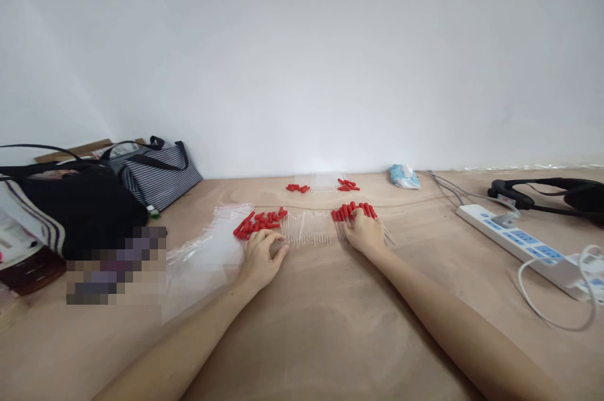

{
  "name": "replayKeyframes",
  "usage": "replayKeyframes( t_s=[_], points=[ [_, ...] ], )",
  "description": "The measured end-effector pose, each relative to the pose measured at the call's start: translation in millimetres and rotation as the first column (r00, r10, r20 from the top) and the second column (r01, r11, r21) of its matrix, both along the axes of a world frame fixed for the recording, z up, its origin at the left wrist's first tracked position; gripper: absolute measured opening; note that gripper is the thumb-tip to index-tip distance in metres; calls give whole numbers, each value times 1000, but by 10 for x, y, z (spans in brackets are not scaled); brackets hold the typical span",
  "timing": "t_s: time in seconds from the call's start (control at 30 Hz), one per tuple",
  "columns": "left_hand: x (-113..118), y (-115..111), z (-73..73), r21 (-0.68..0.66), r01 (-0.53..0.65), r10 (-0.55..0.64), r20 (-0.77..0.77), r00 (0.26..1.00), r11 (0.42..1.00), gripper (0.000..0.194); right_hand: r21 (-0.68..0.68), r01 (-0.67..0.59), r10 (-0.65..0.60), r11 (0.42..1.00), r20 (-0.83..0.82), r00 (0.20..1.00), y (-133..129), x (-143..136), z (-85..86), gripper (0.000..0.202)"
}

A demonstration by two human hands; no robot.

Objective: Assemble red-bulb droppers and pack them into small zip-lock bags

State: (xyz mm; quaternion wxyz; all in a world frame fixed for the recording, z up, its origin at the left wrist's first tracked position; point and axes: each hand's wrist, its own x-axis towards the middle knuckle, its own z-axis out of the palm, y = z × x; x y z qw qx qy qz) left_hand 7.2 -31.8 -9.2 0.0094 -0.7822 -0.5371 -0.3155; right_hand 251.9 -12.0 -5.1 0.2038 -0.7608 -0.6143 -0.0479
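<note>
Right of the pale sticks (309, 229), touching red-capped sticks (368, 208) with the right hand (367, 232); cannot tell whether grasping any. Left of them, loosely bent and released with the left hand (261, 257), just beside red pieces (262, 222). Farther out, with clear bags (205, 262) leftward and a power strip (514, 238) rightward.

Plain pale wall (302, 61) behind; we note soft, diffuse light (brighter toward the middle). Brown tabletop (302, 319), faintly wood-grained, meets the wall.
</note>
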Motion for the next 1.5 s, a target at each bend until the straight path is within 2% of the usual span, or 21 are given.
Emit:
replayKeyframes(
  t_s=[0.13, 0.23, 0.3, 0.47, 0.73, 0.93, 1.07, 1.13, 1.2, 1.27, 1.33, 1.4, 1.5],
  points=[
    [-40, 61, 68, 42, -157, 159, -58, 986, 987, 13, 57, -87, 83, 995, 68, 994, -29, -37, 5, 28],
    [-88, 152, 158, 60, -237, 243, -124, 962, 970, 14, -8, -146, 146, 989, 70, 987, -12, -150, 31, 29],
    [-117, 228, 211, 54, -264, 269, -165, 949, 963, 14, -80, -144, 149, 986, 66, 987, 26, -248, 59, 30],
    [-97, 428, 268, 18, -230, 228, -220, 948, 973, 17, -246, -80, 89, 966, 22, 996, 144, -411, 151, 28],
    [114, 763, 278, -29, -163, 152, -239, 959, 986, 16, -285, -87, 83, 954, -25, 996, 201, -436, 211, 27],
    [211, 896, 285, -53, -141, 132, -146, 980, 989, 5, -255, -93, 85, 962, -43, 995, 183, -436, 214, 23],
    [252, 769, 343, -38, -92, 92, -3, 996, 995, 8, -201, -143, 137, 969, -42, 990, 97, -376, 225, 25],
    [256, 598, 333, -49, -24, 27, 64, 998, 999, 9, -169, -206, 201, 964, -47, 979, 5, -305, 202, 24],
    [243, 368, 271, -80, 76, -63, 147, 987, 994, 8, -96, -320, 314, 943, -71, 947, -119, -212, 142, 23],
    [218, 122, 173, -107, 317, -248, 412, 877, 942, 7, 26, -462, 462, 886, -102, 881, -262, -115, 55, 21],
    [188, -92, 85, -148, 420, -286, 530, 798, 895, 12, 121, -558, 570, 821, -119, 813, -406, -39, -32, 20],
    [162, -238, 46, -205, 454, -314, 482, 818, 867, 11, 150, -595, 612, 789, -113, 783, -531, 1, -90, 21],
    [145, -323, 76, -203, 425, -372, 254, 893, 882, 11, 134, -620, 631, 773, -62, 774, -655, -8, -109, 25]
  ],
)
